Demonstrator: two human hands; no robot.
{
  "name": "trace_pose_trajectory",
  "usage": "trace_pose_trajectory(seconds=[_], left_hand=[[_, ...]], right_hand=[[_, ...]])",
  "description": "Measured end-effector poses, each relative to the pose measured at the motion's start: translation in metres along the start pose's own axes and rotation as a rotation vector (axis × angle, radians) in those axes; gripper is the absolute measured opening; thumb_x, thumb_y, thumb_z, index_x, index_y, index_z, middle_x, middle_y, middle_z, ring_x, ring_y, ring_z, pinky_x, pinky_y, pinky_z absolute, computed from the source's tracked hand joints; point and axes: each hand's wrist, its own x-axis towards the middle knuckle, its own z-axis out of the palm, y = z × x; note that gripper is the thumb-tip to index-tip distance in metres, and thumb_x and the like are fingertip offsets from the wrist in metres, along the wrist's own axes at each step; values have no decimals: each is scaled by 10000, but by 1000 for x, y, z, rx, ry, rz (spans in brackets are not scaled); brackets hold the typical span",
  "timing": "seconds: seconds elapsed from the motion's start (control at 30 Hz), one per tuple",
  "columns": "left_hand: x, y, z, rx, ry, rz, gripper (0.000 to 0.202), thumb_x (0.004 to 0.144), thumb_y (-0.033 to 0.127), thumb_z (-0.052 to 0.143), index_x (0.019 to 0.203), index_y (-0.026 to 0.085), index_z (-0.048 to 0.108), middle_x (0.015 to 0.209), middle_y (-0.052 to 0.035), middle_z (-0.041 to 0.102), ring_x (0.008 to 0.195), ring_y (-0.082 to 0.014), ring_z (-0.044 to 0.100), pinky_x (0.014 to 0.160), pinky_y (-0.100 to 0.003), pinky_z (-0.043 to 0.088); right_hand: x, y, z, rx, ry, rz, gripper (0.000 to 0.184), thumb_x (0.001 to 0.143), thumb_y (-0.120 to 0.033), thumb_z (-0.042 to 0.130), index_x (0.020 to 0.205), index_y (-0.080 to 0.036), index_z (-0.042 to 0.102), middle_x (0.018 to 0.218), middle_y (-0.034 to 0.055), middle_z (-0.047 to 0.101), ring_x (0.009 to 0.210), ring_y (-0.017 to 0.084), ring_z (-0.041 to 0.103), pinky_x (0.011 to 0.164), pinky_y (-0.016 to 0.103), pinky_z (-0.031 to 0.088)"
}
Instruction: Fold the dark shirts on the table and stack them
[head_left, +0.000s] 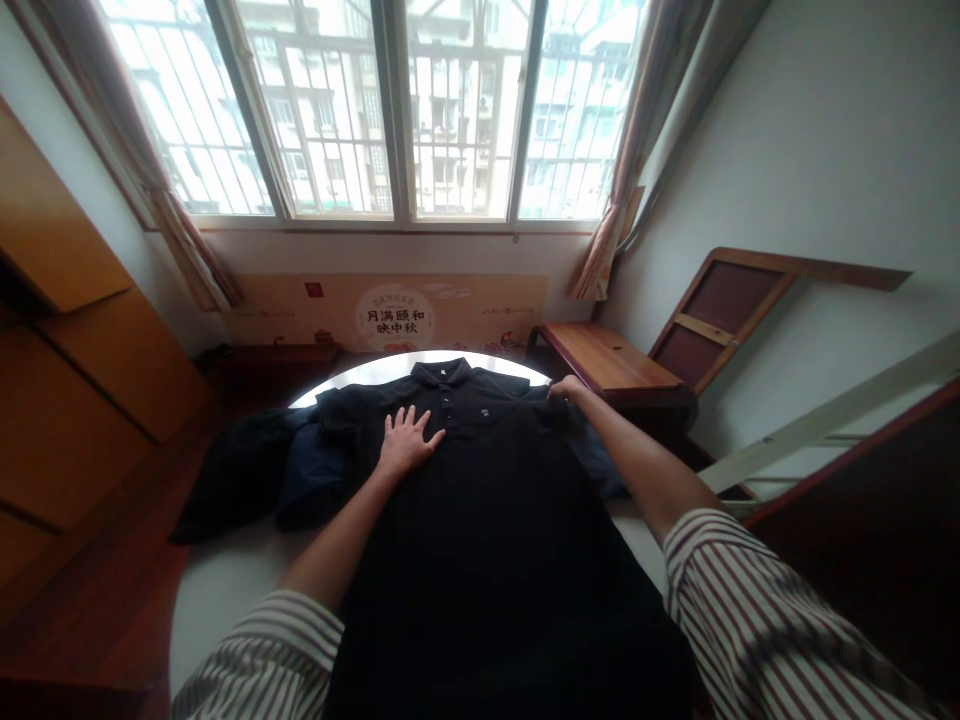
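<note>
A black polo shirt [495,520] lies spread face up on a white round table [225,590], its collar at the far edge and its hem toward me. My left hand [407,438] rests flat on the chest beside the button placket, fingers spread. At the shirt's right sleeve end, my right hand [568,389] has its fingers closed on the fabric. Dark folded clothes [240,460] lie on the table to the left of the shirt. More dark cloth [596,455] shows under the shirt on the right.
Beyond the table stand a wooden side table [607,355] and a printed cardboard panel [300,310] below the window. A wooden folding piece [712,310] leans on the right wall. Orange-brown cabinets [90,390] line the left.
</note>
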Motion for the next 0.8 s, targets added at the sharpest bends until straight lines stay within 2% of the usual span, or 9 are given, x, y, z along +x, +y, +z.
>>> trace_pose_trajectory(seconds=[0.1, 0.2, 0.33, 0.4, 0.53, 0.63, 0.73, 0.8], left_hand=[[0, 0, 1, -2, 10, -1, 795, 910, 750, 248, 1509, 254, 412, 1585, -124, 334, 1467, -364, 251, 1170, -570, 185], [0, 0, 2, 0, 22, 2, 793, 910, 747, 247, 1508, 253, 415, 1580, -130, 341, 1466, -363, 255, 1170, -569, 181], [0, 0, 3, 6, 22, 3, 790, 913, 740, 247, 1508, 248, 416, 1579, -129, 343, 1464, -364, 257, 1173, -565, 177], [-1, 1, 2, 11, 22, 1, 787, 915, 739, 246, 1509, 250, 413, 1582, -124, 341, 1466, -361, 254, 1176, -559, 176], [-1, 1, 2, 13, 16, -6, 784, 914, 740, 246, 1509, 257, 411, 1584, -123, 335, 1466, -358, 254, 1175, -564, 177], [-1, 1, 2, 4, 16, 1, 794, 913, 745, 231, 1509, 254, 413, 1584, -128, 334, 1468, -362, 248, 1175, -574, 168], [-1, 1, 2, -4, 13, -1, 797, 910, 751, 222, 1511, 262, 408, 1585, -108, 338, 1472, -361, 236, 1181, -570, 158], [-1, 1, 2, -7, 11, -5, 793, 911, 750, 222, 1512, 268, 405, 1587, -98, 336, 1475, -356, 231, 1183, -565, 156]], right_hand=[[-4, -8, -3, 24, 38, -37, 302, 925, -319, 650, 1163, -136, 617, 1148, 95, 642, 981, 209, 646, 828, 391, 558], [-7, -28, -6, 83, 77, -133, 362, 818, -276, 756, 1121, -124, 630, 1086, 121, 672, 962, 217, 656, 802, 319, 553], [-10, -55, -3, 191, -48, -276, 375, 792, -415, 775, 1011, -132, 660, 846, 83, 713, 717, 174, 691, 637, 255, 573], [-8, -62, 1, 216, -103, -291, 367, 824, -460, 736, 917, -111, 670, 720, 75, 694, 606, 155, 675, 573, 248, 574], [2, -64, 16, 150, -113, -213, 338, 794, -395, 781, 780, -81, 659, 591, 48, 634, 514, 140, 629, 532, 255, 565], [10, -64, 34, 50, -134, -132, 320, 836, -387, 751, 860, -80, 665, 705, 45, 667, 596, 146, 650, 591, 290, 577], [15, -63, 50, -24, -115, -104, 276, 937, -362, 641, 1067, -118, 648, 993, 65, 684, 824, 163, 675, 732, 338, 581], [17, -59, 54, -58, -64, -109, 295, 951, -347, 620, 1161, -141, 624, 1145, 89, 648, 964, 195, 655, 822, 379, 565]])
